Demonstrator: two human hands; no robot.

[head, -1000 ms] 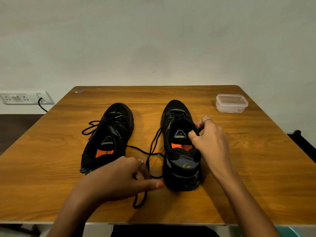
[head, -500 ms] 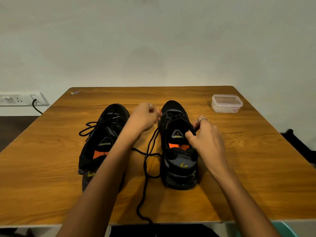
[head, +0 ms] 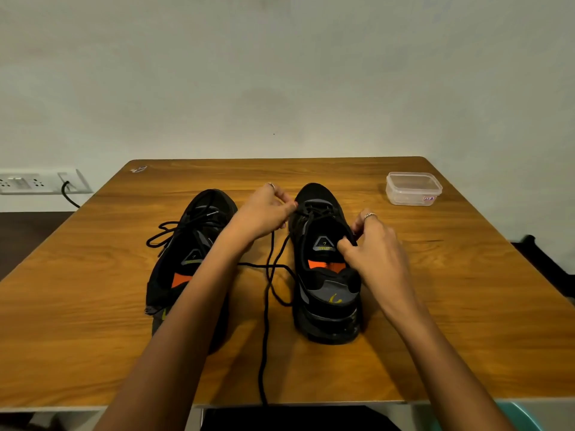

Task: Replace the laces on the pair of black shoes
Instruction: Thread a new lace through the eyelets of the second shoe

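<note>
Two black shoes with orange insoles stand side by side on the wooden table, heels toward me. My left hand pinches the black lace at the front eyelets of the right shoe. That lace trails down between the shoes and over the table's near edge. My right hand grips the right side of the same shoe's collar beside the tongue. The left shoe lies partly under my left forearm, its own lace looped loosely to its left.
A small clear plastic box with a lid sits at the far right of the table. A wall socket strip with a black cable is on the wall at the left. A dark object stands beyond the table's right edge.
My left hand has moved from the table's near edge up to the right shoe's front eyelets and taken the lace there. My right hand has stayed on the collar.
</note>
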